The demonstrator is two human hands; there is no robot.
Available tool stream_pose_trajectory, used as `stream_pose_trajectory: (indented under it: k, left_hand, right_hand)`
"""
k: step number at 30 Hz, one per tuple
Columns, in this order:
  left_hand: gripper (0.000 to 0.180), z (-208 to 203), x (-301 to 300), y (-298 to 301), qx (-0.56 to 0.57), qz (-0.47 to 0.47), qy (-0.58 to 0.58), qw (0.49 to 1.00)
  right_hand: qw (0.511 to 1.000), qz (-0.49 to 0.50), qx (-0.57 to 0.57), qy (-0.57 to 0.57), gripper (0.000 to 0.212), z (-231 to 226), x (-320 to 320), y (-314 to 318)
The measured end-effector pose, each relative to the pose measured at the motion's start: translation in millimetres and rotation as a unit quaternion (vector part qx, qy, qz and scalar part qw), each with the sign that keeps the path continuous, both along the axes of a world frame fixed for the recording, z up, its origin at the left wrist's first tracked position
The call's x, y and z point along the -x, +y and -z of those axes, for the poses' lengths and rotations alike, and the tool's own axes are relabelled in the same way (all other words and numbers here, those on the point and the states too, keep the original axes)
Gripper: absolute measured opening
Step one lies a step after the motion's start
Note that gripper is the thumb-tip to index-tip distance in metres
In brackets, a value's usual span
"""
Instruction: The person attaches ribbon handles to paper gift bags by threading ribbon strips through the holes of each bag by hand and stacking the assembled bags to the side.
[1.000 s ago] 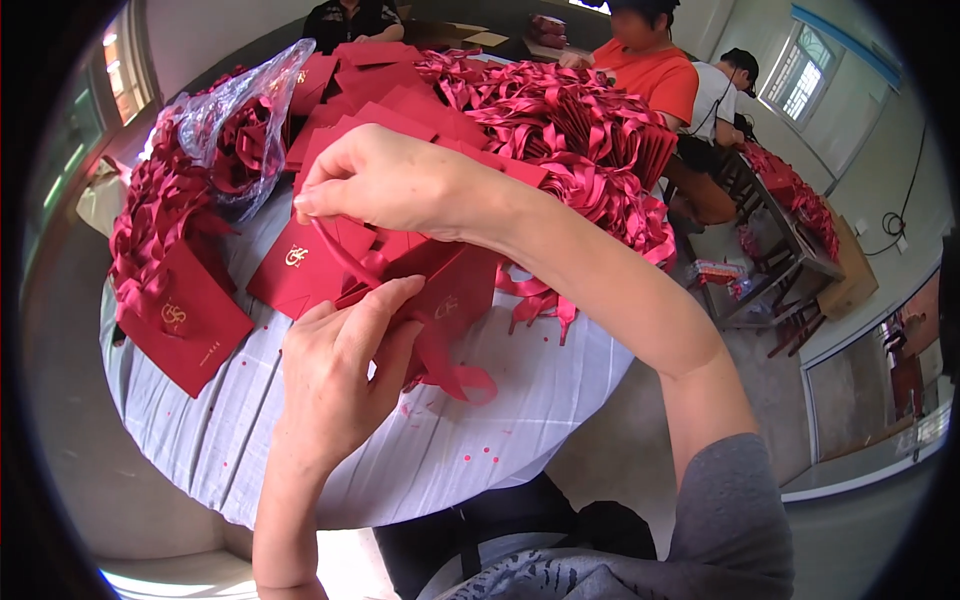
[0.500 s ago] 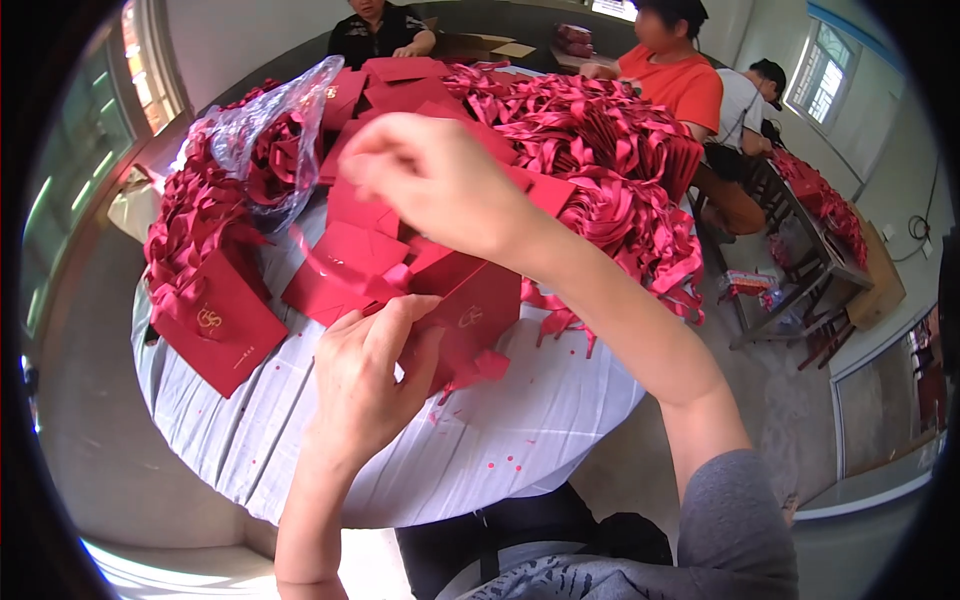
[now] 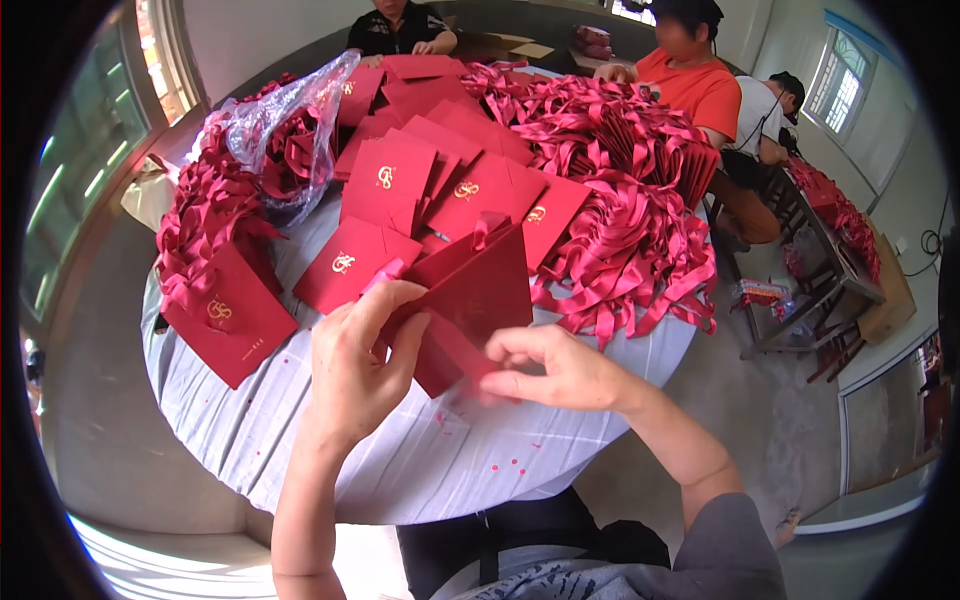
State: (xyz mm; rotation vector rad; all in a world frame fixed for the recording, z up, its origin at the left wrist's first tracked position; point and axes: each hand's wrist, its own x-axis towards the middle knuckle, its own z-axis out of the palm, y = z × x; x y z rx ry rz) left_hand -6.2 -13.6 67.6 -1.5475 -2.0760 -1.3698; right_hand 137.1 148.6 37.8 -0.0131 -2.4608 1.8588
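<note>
Red, the bag (image 3: 490, 290) tilts over the desk (image 3: 410, 465), my left fingers (image 3: 388, 299) pinching its top edge, likely to steady it, while I cannot tell whether my right fingers (image 3: 530, 386) grip the blurred ribbon (image 3: 455, 350).

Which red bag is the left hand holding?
The red bag between the left hand and right hand: the left holds its edge, and neither hand touches the other bags.

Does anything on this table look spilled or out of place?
Yes, a few small red dots lie scattered on the white cloth, toward its near edge. They look like stray scraps, apart from the bag in the left hand.
</note>
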Motion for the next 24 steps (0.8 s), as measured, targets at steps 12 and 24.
stream_pose_trajectory:
  k: [12,24]
  left_hand:
    - [0.016,-8,0,-10,0.041,-0.019,0.022,0.999]
    - [0.019,-25,-14,2,0.079,-0.071,0.158,0.982]
  right_hand:
    - [0.836,0.191,-0.482,0.18,0.011,-4,-52,14]
    - [0.945,0.259,-0.181,0.082,0.012,9,-88,45]
